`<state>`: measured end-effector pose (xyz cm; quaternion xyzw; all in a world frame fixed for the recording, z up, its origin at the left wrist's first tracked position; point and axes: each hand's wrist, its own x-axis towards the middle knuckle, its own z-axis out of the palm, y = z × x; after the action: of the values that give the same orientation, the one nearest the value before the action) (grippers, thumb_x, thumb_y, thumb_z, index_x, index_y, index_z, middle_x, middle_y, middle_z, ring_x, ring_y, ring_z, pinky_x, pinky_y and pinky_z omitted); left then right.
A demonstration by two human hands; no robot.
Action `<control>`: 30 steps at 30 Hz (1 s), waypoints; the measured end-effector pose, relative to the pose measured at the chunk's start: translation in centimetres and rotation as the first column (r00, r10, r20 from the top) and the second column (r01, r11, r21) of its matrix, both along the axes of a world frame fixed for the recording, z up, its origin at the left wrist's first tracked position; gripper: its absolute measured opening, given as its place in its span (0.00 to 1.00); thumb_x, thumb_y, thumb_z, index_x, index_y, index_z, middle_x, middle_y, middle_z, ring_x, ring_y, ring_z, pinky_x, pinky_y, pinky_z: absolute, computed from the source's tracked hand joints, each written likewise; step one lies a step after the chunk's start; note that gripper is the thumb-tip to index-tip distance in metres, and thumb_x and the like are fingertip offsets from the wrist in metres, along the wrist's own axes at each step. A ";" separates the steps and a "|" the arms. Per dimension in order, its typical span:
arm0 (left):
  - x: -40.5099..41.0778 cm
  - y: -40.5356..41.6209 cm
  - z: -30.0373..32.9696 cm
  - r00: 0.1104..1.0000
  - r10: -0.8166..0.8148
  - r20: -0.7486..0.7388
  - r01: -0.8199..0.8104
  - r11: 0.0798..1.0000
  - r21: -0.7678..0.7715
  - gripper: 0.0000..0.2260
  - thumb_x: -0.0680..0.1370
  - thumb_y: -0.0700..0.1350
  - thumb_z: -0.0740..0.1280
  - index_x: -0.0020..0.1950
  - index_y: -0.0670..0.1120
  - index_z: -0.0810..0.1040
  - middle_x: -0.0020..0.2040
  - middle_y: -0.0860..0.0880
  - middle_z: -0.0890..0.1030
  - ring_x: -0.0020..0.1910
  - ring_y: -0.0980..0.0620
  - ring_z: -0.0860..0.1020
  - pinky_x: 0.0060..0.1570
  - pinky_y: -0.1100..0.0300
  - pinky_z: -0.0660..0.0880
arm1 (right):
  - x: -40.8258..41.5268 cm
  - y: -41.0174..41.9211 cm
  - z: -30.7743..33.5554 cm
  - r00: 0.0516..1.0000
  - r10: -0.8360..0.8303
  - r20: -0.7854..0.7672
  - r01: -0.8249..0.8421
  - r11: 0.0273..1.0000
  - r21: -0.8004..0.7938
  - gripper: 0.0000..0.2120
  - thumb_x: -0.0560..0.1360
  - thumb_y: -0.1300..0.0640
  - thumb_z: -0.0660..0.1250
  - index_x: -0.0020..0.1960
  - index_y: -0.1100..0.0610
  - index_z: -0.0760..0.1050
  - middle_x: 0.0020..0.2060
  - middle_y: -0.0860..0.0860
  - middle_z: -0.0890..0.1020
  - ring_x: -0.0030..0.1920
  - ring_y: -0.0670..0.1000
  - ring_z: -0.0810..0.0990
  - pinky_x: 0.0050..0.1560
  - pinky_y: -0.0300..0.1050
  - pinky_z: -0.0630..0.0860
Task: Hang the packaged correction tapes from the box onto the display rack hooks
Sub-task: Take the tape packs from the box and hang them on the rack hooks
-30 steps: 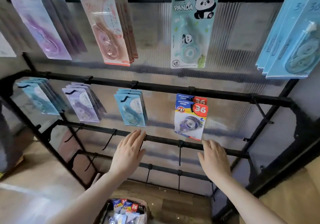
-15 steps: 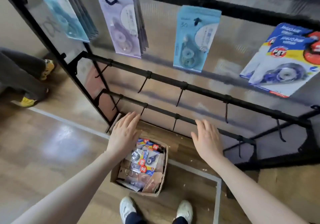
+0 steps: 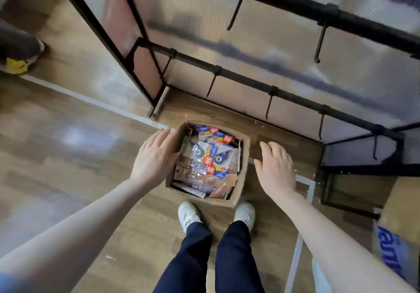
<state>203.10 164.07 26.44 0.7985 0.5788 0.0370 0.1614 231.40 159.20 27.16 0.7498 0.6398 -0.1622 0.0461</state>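
Observation:
A brown cardboard box (image 3: 242,167) stands open on the wooden floor in front of my feet. It holds several packaged correction tapes (image 3: 214,156) with red "36" stickers. My left hand (image 3: 154,156) hovers flat over the box's left edge, fingers straight, holding nothing. My right hand (image 3: 276,170) hovers to the right of the box, fingers relaxed and empty. Above the box runs the black display rack (image 3: 293,96), with bare hooks (image 3: 269,106) hanging from its lower bars.
My white shoes (image 3: 188,215) stand just behind the box. Another person's leg and yellow shoe (image 3: 16,64) show at far left. A cardboard carton with blue print (image 3: 395,245) sits at the right edge. Grey tape lines cross the floor.
My view has tilted down from the hanging packets to the floor. Both hands have dropped from the rack bars to either side of the box.

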 end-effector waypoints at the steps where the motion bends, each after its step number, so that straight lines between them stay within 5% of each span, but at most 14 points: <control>1: -0.3 -0.2 -1.2 1.000 0.003 -0.010 -0.004 1.000 -0.022 0.26 0.72 0.54 0.54 0.68 0.44 0.68 0.65 0.41 0.74 0.65 0.41 0.70 0.64 0.49 0.67 | -0.2 -0.2 -1.0 1.000 0.005 -0.004 -0.005 1.000 -0.020 0.23 0.78 0.54 0.60 0.71 0.59 0.63 0.67 0.57 0.68 0.69 0.57 0.65 0.69 0.50 0.61; 9: -0.9 -2.1 -10.8 0.997 -0.075 -0.031 0.067 0.976 -0.209 0.24 0.74 0.51 0.56 0.65 0.39 0.73 0.63 0.39 0.75 0.63 0.39 0.74 0.60 0.46 0.71 | -1.6 -0.6 -8.8 1.000 0.026 -0.009 -0.027 0.989 -0.145 0.22 0.79 0.54 0.59 0.71 0.57 0.62 0.67 0.55 0.67 0.69 0.55 0.64 0.68 0.49 0.62; 14: -0.9 -3.3 -17.0 0.987 -0.149 -0.063 0.122 0.943 -0.311 0.21 0.70 0.48 0.62 0.60 0.42 0.75 0.59 0.42 0.78 0.57 0.40 0.78 0.51 0.46 0.76 | -1.9 -0.8 -14.4 0.998 0.064 -0.014 -0.065 0.983 -0.171 0.19 0.76 0.56 0.63 0.66 0.60 0.69 0.60 0.58 0.73 0.63 0.59 0.70 0.62 0.54 0.67; 17: -0.9 -3.4 -21.1 0.980 -0.187 -0.066 0.148 0.910 -0.388 0.21 0.70 0.46 0.63 0.62 0.43 0.74 0.61 0.43 0.76 0.60 0.41 0.75 0.55 0.48 0.76 | -1.8 -1.0 -18.1 0.994 0.105 -0.001 -0.103 0.977 -0.185 0.19 0.73 0.59 0.68 0.63 0.61 0.71 0.55 0.60 0.76 0.59 0.61 0.73 0.58 0.56 0.70; 22: -0.3 -3.2 -27.1 0.922 -0.353 -0.160 0.221 0.818 -0.530 0.26 0.78 0.50 0.63 0.73 0.48 0.60 0.74 0.49 0.60 0.74 0.49 0.56 0.70 0.58 0.56 | -1.6 -0.6 -23.5 0.985 0.172 0.008 -0.167 0.963 -0.213 0.20 0.74 0.58 0.65 0.65 0.61 0.69 0.57 0.61 0.75 0.61 0.61 0.71 0.61 0.56 0.69; 30: 3.6 -5.2 -33.1 0.911 -0.367 -0.188 0.122 0.675 -0.728 0.22 0.78 0.58 0.59 0.67 0.47 0.70 0.64 0.47 0.72 0.65 0.47 0.68 0.58 0.54 0.69 | -1.6 -0.5 -29.7 0.972 0.233 -0.014 -0.230 0.948 -0.221 0.22 0.73 0.59 0.68 0.65 0.62 0.70 0.57 0.61 0.76 0.59 0.62 0.73 0.58 0.56 0.72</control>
<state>206.70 158.85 -6.66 0.7425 0.4532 -0.3373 0.3598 229.78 158.74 -2.56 0.6609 0.7009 -0.2213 0.1517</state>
